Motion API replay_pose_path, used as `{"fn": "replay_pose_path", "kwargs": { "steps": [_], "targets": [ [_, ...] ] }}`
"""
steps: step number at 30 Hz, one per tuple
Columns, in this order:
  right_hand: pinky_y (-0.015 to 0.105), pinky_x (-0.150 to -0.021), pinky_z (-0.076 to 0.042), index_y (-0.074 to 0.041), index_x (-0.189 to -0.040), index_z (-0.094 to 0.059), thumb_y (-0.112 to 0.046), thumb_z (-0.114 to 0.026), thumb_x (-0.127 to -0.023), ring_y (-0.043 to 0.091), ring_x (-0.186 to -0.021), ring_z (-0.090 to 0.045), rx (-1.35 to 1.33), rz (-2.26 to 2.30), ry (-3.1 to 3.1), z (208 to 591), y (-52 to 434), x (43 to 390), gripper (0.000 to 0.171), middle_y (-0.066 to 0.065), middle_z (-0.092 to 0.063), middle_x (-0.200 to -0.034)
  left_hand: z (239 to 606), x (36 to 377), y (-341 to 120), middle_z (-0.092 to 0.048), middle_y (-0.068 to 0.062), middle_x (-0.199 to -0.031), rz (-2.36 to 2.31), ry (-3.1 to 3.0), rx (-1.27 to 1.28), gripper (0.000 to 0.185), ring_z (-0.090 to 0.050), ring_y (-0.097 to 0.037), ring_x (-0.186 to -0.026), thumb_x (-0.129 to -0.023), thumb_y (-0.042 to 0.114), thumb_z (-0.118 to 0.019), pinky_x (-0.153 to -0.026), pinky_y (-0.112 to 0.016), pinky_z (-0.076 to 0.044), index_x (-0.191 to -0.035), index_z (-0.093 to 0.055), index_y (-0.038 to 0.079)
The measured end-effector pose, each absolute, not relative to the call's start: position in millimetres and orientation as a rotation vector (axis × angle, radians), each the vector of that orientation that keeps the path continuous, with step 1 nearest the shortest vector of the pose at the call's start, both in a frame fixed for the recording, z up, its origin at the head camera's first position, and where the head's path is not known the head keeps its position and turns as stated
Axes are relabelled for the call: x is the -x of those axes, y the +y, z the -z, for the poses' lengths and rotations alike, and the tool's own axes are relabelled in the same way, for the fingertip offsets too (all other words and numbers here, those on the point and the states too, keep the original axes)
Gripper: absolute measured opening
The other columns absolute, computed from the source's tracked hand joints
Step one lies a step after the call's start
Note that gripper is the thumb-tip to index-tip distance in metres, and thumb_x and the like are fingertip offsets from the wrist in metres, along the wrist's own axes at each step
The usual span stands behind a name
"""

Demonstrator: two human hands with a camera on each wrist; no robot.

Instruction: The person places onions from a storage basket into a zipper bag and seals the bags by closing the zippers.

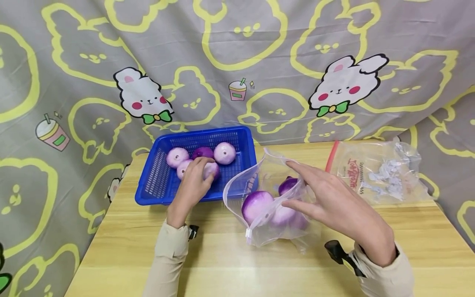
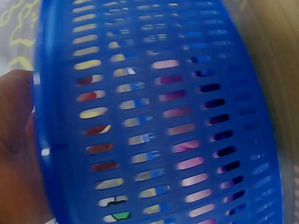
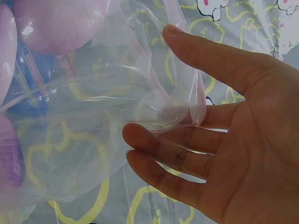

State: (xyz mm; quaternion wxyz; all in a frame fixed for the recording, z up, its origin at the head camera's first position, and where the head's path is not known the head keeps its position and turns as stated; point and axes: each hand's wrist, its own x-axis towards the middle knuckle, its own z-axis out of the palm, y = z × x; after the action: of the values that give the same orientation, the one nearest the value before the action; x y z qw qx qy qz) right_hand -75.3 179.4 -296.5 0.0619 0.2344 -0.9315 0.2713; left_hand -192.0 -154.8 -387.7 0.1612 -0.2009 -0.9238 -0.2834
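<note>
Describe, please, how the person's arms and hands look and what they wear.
Both the left hand and the right hand are ungloved. Beige sleeves end in cuffs near the wrists, where small black devices show.

Head cam: bright, fairly even light, pic mostly sharp; pale glare patch on table (image 1: 241, 264) nr front ctr, soft shadow along basket (image 1: 144, 181) front, sides stretched w/ wide-angle distortion. L wrist cam: dimmer, v. blurry, basket smeared w/ tiny glints, L hand (image 2: 18, 149) dark & out of focus. R wrist cam: slightly hazy, streaky glare on bag (image 3: 107, 88), shiny spots on onions (image 3: 60, 21).
</note>
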Motion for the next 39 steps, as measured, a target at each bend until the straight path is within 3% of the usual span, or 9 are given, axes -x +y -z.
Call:
{"fn": "replay_pose_path", "kwargs": {
  "steps": [12, 22, 32, 39],
  "targets": [
    [0.056, -0.103, -0.044, -0.015, -0.152, -0.041, -0.047, -0.071, -0.09, 0.033, -0.128, -0.054, -0.706, -0.818, -2.811, 296.6, 182.2, 73.5, 0.076, 0.011, -0.053, -0.145, 401.8, 219.7, -157.9, -0.066, -0.025, -0.107, 0.632, -2.776, 0.557, 0.031, -0.064, -0.043, -0.097, -0.079, 0.003, -0.074, -0.086, -0.054, -0.05, -0.109, -0.067, -0.005],
    [0.057, -0.105, -0.041, -0.013, -0.152, -0.04, -0.049, -0.068, -0.091, 0.034, -0.13, -0.052, -0.693, -0.826, -2.826, 294.4, 185.7, 72.0, 0.076, 0.011, -0.052, -0.146, 398.2, 212.2, -157.6, -0.07, -0.02, -0.1, 0.651, -2.837, 0.624, 0.031, -0.066, -0.039, -0.092, -0.078, -0.004, -0.07, -0.08, -0.055, -0.051, -0.109, -0.066, -0.003],
    [0.057, -0.105, -0.041, -0.013, -0.152, -0.039, -0.052, -0.066, -0.092, 0.034, -0.131, -0.051, -0.676, -0.83, -2.86, 296.1, 184.1, 74.2, 0.077, 0.012, -0.051, -0.147, 398.8, 203.6, -156.4, -0.064, -0.023, -0.116, 0.77, -2.701, 0.622, 0.039, -0.062, -0.039, -0.108, -0.078, -0.008, -0.069, -0.093, -0.053, -0.048, -0.117, -0.063, -0.005],
    [0.057, -0.105, -0.041, -0.013, -0.152, -0.04, -0.05, -0.068, -0.091, 0.035, -0.131, -0.051, -0.68, -0.813, -2.855, 295.8, 183.4, 75.9, 0.076, 0.013, -0.051, -0.146, 397.0, 204.3, -155.5, -0.066, -0.02, -0.115, 0.738, -2.662, 0.608, 0.039, -0.062, -0.042, -0.105, -0.079, -0.003, -0.074, -0.086, -0.058, -0.048, -0.117, -0.064, -0.004]
  ]
}}
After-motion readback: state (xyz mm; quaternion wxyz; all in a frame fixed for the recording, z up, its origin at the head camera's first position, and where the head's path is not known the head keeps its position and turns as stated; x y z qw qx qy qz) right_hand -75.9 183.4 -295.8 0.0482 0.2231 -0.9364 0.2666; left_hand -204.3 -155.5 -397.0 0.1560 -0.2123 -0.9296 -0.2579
